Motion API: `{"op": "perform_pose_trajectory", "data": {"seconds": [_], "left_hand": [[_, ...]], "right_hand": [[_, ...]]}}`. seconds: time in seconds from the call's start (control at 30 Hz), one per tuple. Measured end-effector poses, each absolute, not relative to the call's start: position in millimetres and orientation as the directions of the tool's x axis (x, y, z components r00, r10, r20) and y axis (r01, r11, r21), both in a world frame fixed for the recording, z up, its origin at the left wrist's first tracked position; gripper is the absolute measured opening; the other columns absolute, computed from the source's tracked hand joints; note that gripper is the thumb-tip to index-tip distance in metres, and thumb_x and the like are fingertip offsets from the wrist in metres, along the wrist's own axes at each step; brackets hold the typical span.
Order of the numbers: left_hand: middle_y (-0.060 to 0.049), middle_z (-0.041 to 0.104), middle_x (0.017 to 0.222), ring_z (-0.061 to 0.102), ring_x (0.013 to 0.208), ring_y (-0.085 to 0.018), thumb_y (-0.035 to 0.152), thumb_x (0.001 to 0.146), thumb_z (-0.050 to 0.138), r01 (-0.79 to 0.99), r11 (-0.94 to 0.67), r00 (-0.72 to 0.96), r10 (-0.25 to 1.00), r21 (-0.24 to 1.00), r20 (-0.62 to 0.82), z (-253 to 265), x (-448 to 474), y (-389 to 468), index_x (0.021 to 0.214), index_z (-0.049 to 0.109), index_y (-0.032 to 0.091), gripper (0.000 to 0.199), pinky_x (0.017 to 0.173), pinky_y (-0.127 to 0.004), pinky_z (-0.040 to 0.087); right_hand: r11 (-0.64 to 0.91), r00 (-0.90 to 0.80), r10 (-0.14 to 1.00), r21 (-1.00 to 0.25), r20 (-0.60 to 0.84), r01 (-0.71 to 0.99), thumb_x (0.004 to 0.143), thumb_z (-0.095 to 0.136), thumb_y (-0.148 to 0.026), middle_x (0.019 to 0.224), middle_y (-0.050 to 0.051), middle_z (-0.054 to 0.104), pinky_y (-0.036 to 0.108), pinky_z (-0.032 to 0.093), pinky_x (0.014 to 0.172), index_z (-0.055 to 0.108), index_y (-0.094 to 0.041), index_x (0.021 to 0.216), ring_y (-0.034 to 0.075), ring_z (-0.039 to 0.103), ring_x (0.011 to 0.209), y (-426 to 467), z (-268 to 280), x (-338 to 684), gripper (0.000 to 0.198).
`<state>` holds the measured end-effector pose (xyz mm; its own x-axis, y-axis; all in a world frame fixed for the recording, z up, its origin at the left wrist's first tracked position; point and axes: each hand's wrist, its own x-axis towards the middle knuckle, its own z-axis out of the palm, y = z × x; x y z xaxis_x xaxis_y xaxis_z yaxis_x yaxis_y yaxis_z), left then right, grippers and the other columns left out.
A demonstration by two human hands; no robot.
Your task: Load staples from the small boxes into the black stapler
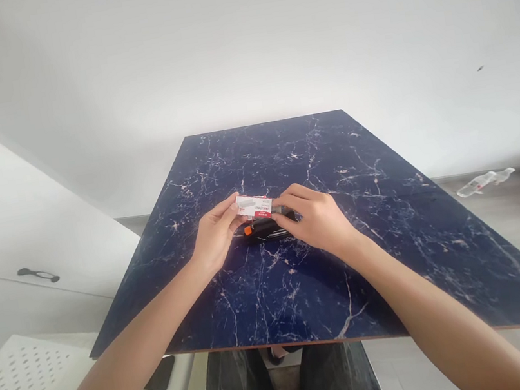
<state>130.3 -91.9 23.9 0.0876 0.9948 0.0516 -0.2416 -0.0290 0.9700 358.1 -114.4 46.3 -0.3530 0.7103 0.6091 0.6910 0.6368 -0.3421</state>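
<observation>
Both hands meet over the middle of the table, on a small white and red printed box (254,206). My left hand (215,233) pinches its left end between thumb and fingers. At the right end, my right hand (316,218) closes its thumb and fingers on the same box. Under the box lies a shiny black object (265,232) with an orange part (248,230) at its left; the box and my right fingers cover some of it, and I cannot tell its kind.
The dark blue marble-patterned table (295,300) reaches back to a white wall. Left stands a white cabinet with a dark handle (38,276). Low at left, a dark phone-like object (160,374) lies on a pale surface. A clear plastic bottle (483,182) lies on the floor at right.
</observation>
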Motion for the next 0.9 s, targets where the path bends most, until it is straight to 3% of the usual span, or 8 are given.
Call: {"op": "perform_pose_trajectory", "data": {"seconds": [0.13,0.27,0.53,0.77,0.9], "left_hand": [[-0.008,0.069,0.135,0.066,0.122,-0.029,0.037,0.087,0.078,-0.094,-0.149,0.148,0.976,0.984,0.161,22.3,130.8,-94.1,0.135,0.068,0.025,0.05,0.105,-0.047,0.056],[-0.009,0.068,0.136,0.072,0.109,-0.026,0.041,0.091,0.073,-0.053,-0.161,0.179,0.97,0.986,0.168,20.8,130.3,-95.9,0.145,0.059,0.027,0.057,0.099,-0.046,0.059],[-0.009,0.074,0.123,0.072,0.091,-0.02,0.041,0.092,0.072,-0.047,-0.186,0.152,0.97,0.982,0.191,21.8,128.1,-96.4,0.141,0.064,0.025,0.052,0.094,-0.042,0.059],[-0.009,0.075,0.116,0.068,0.089,-0.02,0.043,0.094,0.069,-0.016,-0.219,0.134,0.967,0.976,0.219,20.1,124.0,-92.9,0.142,0.063,0.024,0.052,0.086,-0.038,0.058],[-0.008,0.074,0.118,0.067,0.091,-0.02,0.044,0.095,0.066,-0.016,-0.21,0.111,0.971,0.978,0.211,19.0,123.8,-92.6,0.143,0.062,0.025,0.051,0.087,-0.038,0.056]], "right_hand": [[0.639,-0.363,0.713,-0.343,0.6,0.689,0.094,0.059,-0.019,0.095,0.006,0.068,0.03,0.051,0.067,0.068,-0.02,0.096,0.017,0.064,0.077,-113.4,46.1,359.5,0.009],[0.635,-0.37,0.71,-0.319,0.599,0.703,0.093,0.057,-0.016,0.096,0.007,0.069,0.031,0.051,0.07,0.067,-0.02,0.098,0.019,0.064,0.08,-112.6,46.2,359.5,0.012],[0.614,-0.365,0.72,-0.296,0.591,0.732,0.094,0.057,-0.018,0.094,0.008,0.071,0.032,0.05,0.07,0.071,-0.021,0.097,0.021,0.065,0.083,-110.4,46.0,360.3,0.015],[0.583,-0.328,0.756,-0.355,0.567,0.731,0.092,0.058,-0.019,0.088,0.006,0.07,0.029,0.048,0.065,0.068,-0.02,0.091,0.017,0.062,0.073,-115.2,45.3,353.5,0.011],[0.594,-0.322,0.743,-0.355,0.587,0.722,0.093,0.059,-0.022,0.091,0.006,0.072,0.031,0.051,0.069,0.07,-0.021,0.098,0.02,0.066,0.079,-116.2,44.7,350.1,0.012]]}}
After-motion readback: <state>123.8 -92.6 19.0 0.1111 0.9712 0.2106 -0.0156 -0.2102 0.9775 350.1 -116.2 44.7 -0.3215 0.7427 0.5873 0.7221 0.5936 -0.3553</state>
